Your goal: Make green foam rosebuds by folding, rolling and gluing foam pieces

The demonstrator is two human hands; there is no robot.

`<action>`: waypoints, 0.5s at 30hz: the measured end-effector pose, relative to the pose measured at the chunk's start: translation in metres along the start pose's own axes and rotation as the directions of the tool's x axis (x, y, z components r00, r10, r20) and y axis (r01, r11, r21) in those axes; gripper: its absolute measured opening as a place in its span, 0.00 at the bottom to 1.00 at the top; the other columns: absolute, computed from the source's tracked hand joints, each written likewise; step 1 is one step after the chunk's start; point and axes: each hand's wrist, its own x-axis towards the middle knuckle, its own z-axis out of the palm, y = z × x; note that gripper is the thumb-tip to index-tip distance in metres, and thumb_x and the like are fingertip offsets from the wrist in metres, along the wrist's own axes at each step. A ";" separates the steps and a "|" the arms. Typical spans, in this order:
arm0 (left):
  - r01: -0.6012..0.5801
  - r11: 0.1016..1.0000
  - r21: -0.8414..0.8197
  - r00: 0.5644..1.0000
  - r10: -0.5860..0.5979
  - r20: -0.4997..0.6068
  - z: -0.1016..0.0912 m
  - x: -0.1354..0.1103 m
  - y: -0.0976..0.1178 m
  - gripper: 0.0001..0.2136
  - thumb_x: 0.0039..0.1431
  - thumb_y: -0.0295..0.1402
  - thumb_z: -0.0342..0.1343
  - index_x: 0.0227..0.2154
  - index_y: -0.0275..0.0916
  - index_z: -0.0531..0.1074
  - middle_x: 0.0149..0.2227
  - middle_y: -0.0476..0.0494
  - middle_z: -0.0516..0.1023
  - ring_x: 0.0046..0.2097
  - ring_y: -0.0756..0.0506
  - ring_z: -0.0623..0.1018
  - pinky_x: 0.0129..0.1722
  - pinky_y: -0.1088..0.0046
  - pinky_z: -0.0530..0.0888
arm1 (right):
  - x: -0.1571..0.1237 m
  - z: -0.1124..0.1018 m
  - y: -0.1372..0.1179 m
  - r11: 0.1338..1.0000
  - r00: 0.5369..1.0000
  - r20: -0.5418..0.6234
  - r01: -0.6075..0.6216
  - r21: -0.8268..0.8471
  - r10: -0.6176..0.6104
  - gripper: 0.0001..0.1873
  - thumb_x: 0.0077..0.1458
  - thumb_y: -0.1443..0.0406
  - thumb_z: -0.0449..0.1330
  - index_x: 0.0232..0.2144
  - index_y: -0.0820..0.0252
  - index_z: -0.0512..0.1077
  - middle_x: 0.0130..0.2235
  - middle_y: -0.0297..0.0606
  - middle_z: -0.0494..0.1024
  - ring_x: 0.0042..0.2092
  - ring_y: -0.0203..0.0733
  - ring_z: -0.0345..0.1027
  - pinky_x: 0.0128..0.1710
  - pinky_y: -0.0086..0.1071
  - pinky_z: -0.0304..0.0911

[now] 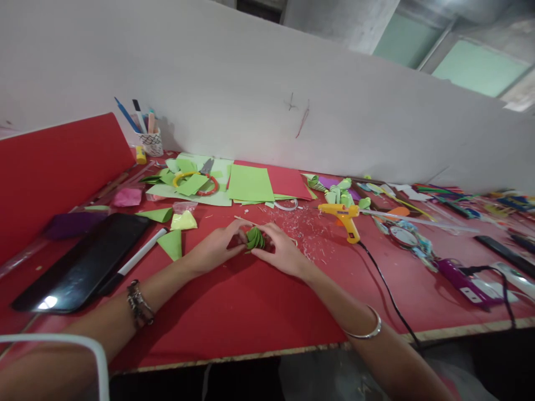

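Both my hands meet at the middle of the red table [251, 312]. Between them sits a small green folded-paper piece [254, 238] made of several curled petals. My left hand [219, 245] grips it from the left with curled fingers. From the right, my right hand [282, 250] pinches the same piece, its fingers closed around it. A beaded bracelet is on my left wrist and a silver bangle on my right.
A yellow glue gun [345, 218] with a black cord lies right of my hands. Green paper sheets [249, 184], scissors [200, 178] and green cones [172, 243] lie behind and left. A black tablet [83, 264], a marker [137, 256], a pen cup [151, 142].
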 end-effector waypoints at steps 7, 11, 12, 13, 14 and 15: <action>-0.120 0.990 0.075 0.991 0.124 -0.056 -0.001 0.000 0.002 0.03 0.54 0.27 0.49 0.33 0.37 0.64 0.30 0.49 0.70 0.32 0.52 0.71 0.33 0.79 0.67 | 0.000 -0.003 -0.008 0.967 0.963 -0.189 0.150 -0.208 -0.190 0.10 0.51 0.66 0.54 0.38 0.54 0.67 0.41 0.39 0.60 0.42 0.39 0.60 0.43 0.34 0.60; -0.155 0.981 0.114 0.985 0.162 -0.052 0.000 0.001 0.003 0.02 0.54 0.27 0.49 0.28 0.37 0.65 0.28 0.49 0.70 0.31 0.52 0.70 0.32 0.79 0.67 | -0.001 -0.003 -0.012 0.931 0.969 -0.120 0.165 -0.325 -0.214 0.09 0.53 0.66 0.52 0.37 0.55 0.69 0.42 0.40 0.60 0.37 0.36 0.60 0.40 0.33 0.61; -0.156 0.981 0.120 0.985 0.164 -0.059 0.000 0.001 0.003 0.02 0.54 0.27 0.49 0.27 0.37 0.65 0.28 0.49 0.70 0.30 0.52 0.70 0.32 0.79 0.66 | -0.001 -0.003 -0.012 0.924 0.968 -0.123 0.163 -0.346 -0.217 0.09 0.53 0.66 0.52 0.37 0.55 0.69 0.42 0.40 0.60 0.37 0.37 0.59 0.40 0.33 0.60; -0.157 0.979 0.128 0.984 0.167 -0.067 0.000 0.001 0.003 0.03 0.54 0.27 0.49 0.27 0.37 0.65 0.27 0.49 0.70 0.30 0.52 0.70 0.31 0.79 0.66 | -0.001 -0.003 -0.012 0.917 0.966 -0.130 0.163 -0.363 -0.223 0.09 0.54 0.66 0.52 0.37 0.56 0.69 0.42 0.40 0.60 0.37 0.37 0.59 0.40 0.33 0.60; -0.160 0.977 0.138 0.982 0.171 -0.074 0.000 0.001 0.004 0.03 0.54 0.27 0.49 0.27 0.37 0.65 0.27 0.49 0.70 0.30 0.52 0.69 0.31 0.79 0.66 | -0.001 -0.002 -0.012 0.912 0.964 -0.132 0.166 -0.376 -0.230 0.09 0.54 0.66 0.52 0.36 0.56 0.70 0.42 0.41 0.60 0.38 0.37 0.59 0.40 0.33 0.60; -0.163 0.975 0.152 0.981 0.176 -0.078 0.000 0.001 0.004 0.03 0.54 0.27 0.48 0.27 0.37 0.65 0.27 0.49 0.70 0.30 0.52 0.69 0.31 0.79 0.66 | -0.001 -0.002 -0.011 0.907 0.962 -0.131 0.175 -0.383 -0.240 0.08 0.54 0.66 0.52 0.36 0.56 0.70 0.42 0.41 0.60 0.38 0.38 0.59 0.40 0.33 0.60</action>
